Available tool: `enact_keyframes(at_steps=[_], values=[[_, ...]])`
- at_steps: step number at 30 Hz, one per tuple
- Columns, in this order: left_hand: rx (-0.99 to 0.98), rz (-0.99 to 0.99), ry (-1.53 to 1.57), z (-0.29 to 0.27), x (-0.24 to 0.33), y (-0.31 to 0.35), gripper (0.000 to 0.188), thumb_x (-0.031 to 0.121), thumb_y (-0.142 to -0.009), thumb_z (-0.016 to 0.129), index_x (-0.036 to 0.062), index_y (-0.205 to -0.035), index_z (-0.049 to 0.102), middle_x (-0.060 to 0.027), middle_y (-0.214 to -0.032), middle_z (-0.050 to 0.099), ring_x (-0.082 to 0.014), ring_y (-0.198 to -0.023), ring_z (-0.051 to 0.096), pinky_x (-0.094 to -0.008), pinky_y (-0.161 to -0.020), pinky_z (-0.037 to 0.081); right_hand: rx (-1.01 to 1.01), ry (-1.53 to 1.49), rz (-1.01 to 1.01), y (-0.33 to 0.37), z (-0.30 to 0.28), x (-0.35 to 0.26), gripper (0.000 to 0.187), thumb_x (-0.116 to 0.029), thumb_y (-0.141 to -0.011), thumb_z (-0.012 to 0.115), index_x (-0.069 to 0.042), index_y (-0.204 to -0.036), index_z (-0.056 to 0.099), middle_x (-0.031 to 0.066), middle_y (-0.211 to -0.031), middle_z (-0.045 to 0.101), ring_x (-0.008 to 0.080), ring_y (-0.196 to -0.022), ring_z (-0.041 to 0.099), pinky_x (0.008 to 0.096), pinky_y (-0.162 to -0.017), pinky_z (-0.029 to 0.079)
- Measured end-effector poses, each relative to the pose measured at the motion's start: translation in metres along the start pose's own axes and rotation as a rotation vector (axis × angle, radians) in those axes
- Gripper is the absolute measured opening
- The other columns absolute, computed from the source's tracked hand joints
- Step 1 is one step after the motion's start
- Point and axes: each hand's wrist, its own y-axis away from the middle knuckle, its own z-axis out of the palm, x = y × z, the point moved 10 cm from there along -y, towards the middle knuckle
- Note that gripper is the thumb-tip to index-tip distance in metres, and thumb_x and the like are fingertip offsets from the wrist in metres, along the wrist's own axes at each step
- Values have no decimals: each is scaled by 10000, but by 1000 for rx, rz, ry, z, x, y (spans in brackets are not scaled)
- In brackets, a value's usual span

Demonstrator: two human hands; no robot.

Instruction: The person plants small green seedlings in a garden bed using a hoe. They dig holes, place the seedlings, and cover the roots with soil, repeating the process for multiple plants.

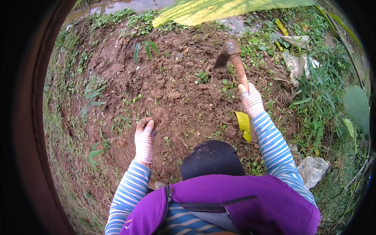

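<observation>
Right hand [250, 98] in one whitish fabric glove [253, 104] wraps round one brown-handled metal hoe [238, 65], blade [221, 60] dark, left hand [145, 133] gloved alike, fingers curled, whether pinching unclear.

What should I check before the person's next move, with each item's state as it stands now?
1. Right hand closed on the hoe: ok.
2. Left hand clear of the blade: ok, well apart.
3. Left fingers holding something: cannot tell, too small to see.
4. Blade off the soil: cannot tell, contact is unclear from above.
5. Clear plastic away from both hands: ok, it lies at lower right.
6. View unblocked: not ok, a large leaf covers part of the top.
</observation>
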Motion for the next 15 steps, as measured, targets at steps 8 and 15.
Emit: enact_keyframes(at_steps=[8, 15], values=[[-147, 158, -81, 63, 27, -29, 136, 160, -954, 656, 106, -1076, 630, 22, -958, 618, -77, -839, 586, -236, -780, 516, 276, -300, -442, -28, -25, -94, 381, -444, -987, 572, -68, -1021, 526, 9, -659, 524, 104, -507, 499, 277, -447, 431], [-173, 270, -251, 96, 23, -55, 146, 95, -954, 640, 84, -1098, 619, 0, -980, 638, -85, -856, 622, -234, -763, 535, -234, -66, 231, -36, 96, 44, 501, -499, -981, 522, -6, -1073, 530, 189, -818, 623, 310, -594, 597, 421, -537, 506]])
